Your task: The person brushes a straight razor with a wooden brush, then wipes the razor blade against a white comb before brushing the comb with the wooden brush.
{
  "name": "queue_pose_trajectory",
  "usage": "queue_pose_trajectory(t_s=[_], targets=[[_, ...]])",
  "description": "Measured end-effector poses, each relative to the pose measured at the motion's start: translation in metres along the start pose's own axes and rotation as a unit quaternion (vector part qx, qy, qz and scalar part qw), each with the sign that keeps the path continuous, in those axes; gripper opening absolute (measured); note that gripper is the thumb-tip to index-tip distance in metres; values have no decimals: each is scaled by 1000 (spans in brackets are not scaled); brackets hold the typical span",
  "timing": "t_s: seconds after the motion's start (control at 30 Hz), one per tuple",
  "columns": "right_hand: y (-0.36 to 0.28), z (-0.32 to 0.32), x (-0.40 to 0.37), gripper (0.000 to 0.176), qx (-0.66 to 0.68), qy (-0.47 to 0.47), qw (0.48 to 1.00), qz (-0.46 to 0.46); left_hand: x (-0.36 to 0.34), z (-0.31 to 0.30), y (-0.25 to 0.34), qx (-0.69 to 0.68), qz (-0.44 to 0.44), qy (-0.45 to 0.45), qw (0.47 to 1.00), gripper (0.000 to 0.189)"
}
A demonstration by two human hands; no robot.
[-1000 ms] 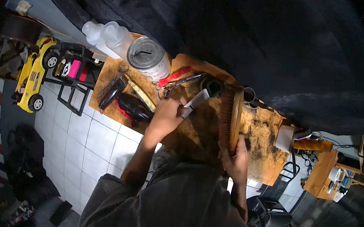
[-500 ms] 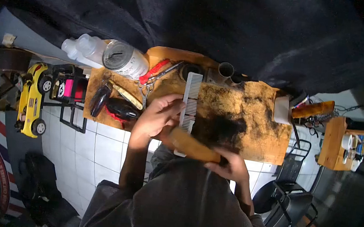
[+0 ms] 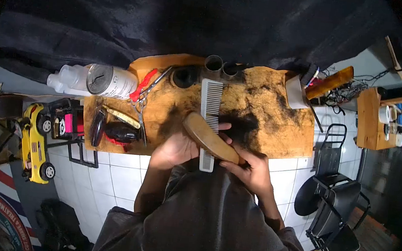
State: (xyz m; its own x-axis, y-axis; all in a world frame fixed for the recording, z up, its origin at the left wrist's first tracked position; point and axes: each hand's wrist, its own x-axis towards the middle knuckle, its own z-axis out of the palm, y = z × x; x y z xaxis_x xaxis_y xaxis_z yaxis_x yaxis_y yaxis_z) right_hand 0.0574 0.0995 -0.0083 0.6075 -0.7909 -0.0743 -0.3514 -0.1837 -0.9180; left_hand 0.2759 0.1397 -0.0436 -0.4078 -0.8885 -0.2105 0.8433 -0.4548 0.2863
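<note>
In my left hand is a light grey comb, held upright with its fingertips showing past the comb's right edge. My right hand grips one end of a curved wooden-backed brush. The brush lies across the front of the comb, its far end over my left palm; its bristles are hidden. Beneath both hands is a wooden table strewn with dark hair clippings.
On the table's left stand a labelled can and clear bottles, near scissors, a straight razor and black clippers. A holder stands at right. A yellow toy car and a black chair flank the table.
The brush has moved up and left, across the comb. My left hand has opened out lower behind the comb, its fingertips now past the far side. The view has shifted slightly.
</note>
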Motion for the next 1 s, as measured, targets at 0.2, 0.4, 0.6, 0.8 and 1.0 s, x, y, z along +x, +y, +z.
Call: queue_pose_trajectory(t_s=[0.2,0.4,0.6,0.8,1.0], targets=[[15,-9,-1,44,-74,73,994,-37,17,2,-5,89,39,-47,994,76],[24,-27,0,44,-117,141,983,-26,22,6,-9,54,-4,111,992,55],[27,-52,-3,40,-77,180,980,26,20,18,-15,103,-33,155,982,47],[26,-46,-23,42,-68,-8,996,-63,26,18,-39,180,-58,287,939,47],[45,-66,-7,38,-133,242,961,31,16,25,-38,207,-59,175,961,57]])
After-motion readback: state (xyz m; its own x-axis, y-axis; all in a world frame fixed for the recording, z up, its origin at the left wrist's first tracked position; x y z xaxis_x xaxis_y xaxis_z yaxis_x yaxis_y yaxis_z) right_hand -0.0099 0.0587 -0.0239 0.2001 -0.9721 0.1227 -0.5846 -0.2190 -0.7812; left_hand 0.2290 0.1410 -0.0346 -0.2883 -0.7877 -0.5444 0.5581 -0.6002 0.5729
